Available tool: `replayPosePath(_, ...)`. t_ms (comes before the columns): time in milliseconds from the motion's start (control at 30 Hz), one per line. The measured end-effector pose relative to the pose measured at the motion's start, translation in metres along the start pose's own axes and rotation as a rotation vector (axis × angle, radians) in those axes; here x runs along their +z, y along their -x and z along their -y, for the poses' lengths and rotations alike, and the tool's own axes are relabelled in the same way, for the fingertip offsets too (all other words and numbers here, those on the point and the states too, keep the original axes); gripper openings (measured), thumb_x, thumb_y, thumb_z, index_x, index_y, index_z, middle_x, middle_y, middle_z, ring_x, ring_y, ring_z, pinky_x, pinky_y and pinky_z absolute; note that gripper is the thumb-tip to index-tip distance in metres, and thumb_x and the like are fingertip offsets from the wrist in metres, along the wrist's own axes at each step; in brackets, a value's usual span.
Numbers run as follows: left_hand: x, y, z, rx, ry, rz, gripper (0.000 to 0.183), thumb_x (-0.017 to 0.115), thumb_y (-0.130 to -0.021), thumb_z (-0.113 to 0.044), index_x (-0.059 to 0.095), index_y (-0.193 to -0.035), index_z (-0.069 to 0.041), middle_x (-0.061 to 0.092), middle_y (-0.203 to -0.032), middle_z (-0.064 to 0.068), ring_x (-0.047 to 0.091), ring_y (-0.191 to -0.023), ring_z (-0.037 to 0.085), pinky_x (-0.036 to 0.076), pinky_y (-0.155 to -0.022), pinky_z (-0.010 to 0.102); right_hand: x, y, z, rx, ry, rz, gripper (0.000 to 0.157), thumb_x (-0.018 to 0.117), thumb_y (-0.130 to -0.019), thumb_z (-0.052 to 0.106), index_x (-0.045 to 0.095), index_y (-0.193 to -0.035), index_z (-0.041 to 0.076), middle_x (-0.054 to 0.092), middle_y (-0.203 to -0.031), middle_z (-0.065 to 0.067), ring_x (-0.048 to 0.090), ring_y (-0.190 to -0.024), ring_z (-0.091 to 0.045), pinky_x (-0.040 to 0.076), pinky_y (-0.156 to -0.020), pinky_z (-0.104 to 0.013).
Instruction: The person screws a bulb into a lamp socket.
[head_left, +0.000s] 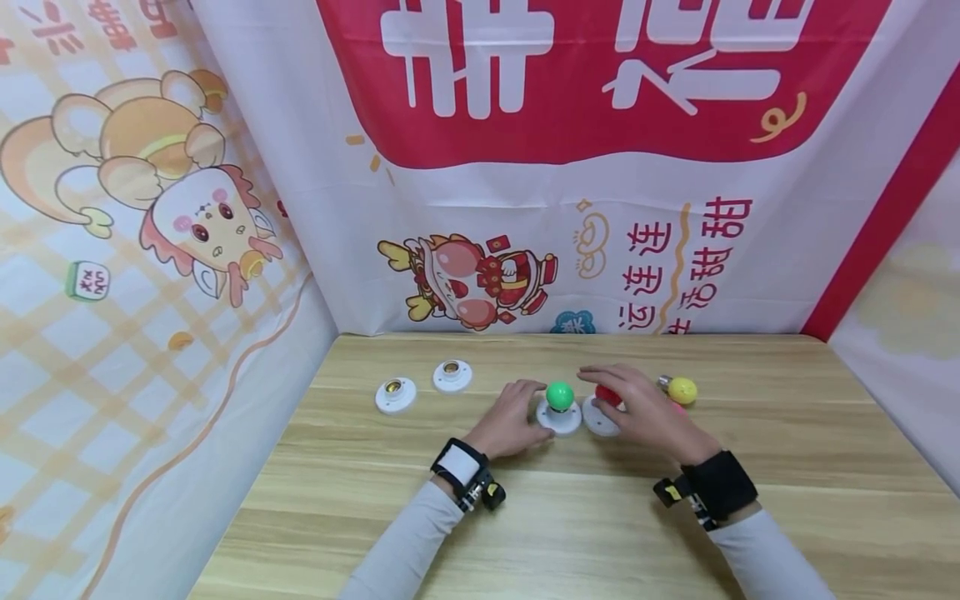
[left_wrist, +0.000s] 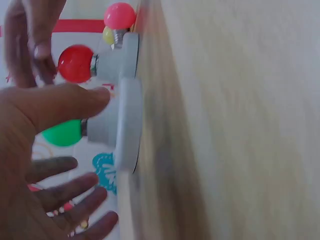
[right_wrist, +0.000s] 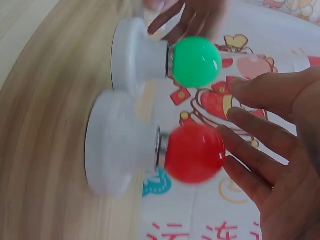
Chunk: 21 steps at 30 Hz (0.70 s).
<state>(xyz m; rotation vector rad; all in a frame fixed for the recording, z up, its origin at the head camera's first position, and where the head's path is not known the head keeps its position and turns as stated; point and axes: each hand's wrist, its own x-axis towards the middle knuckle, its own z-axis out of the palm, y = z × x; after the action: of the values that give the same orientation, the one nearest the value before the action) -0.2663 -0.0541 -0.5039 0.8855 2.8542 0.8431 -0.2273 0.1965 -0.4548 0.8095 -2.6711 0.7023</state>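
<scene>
A green bulb point(head_left: 559, 395) stands upright in a round white lamp holder point(head_left: 561, 423). To its right, a red bulb point(right_wrist: 195, 154) is seated in a second white holder point(head_left: 599, 420), the two bases side by side. My left hand point(head_left: 512, 421) is at the left of the green bulb's holder, fingers spread and the thumb near the base in the left wrist view. Over the red bulb hovers my right hand point(head_left: 641, 408), its fingers loosely extended around the bulb. In the right wrist view those fingertips are right by the red glass, with the thumb apart.
Two more white holders, one at the left point(head_left: 395, 403) and one farther back point(head_left: 452, 383), have bare brass sockets. A yellow bulb point(head_left: 682, 391) lies on the wooden table point(head_left: 570, 525) right of my right hand, beside a pink bulb point(left_wrist: 120, 16). Printed cloth walls border the table.
</scene>
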Motion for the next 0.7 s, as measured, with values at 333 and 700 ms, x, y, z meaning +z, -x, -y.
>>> replayPosePath(333, -0.028, 0.004, 0.029, 0.017, -0.016, -0.148, 0.066, 0.076, -0.079, -0.033, 0.05, -0.137, -0.016, 0.046, -0.14, 0.0, 0.037, -0.129, 0.016, 0.038, -0.108, 0.039, -0.014, 0.031, -0.04, 0.061, 0.153, -0.107, 0.041, 0.075, -0.082, 0.017, 0.065, -0.122, 0.013, 0.061, -0.124, -0.007, 0.05, -0.116, -0.026, 0.05, -0.093, -0.051)
replayPosePath(700, -0.053, -0.003, 0.077, -0.062, -0.106, -0.332, 0.051, 0.075, -0.08, -0.025, 0.059, -0.126, -0.009, 0.053, -0.131, 0.009, 0.037, -0.123, 0.024, 0.035, -0.106, 0.045, -0.017, 0.047, -0.065, 0.132, 0.28, -0.083, 0.038, 0.071, -0.082, 0.026, 0.067, -0.115, 0.008, 0.062, -0.116, -0.013, 0.052, -0.106, -0.032, 0.047, -0.091, -0.052)
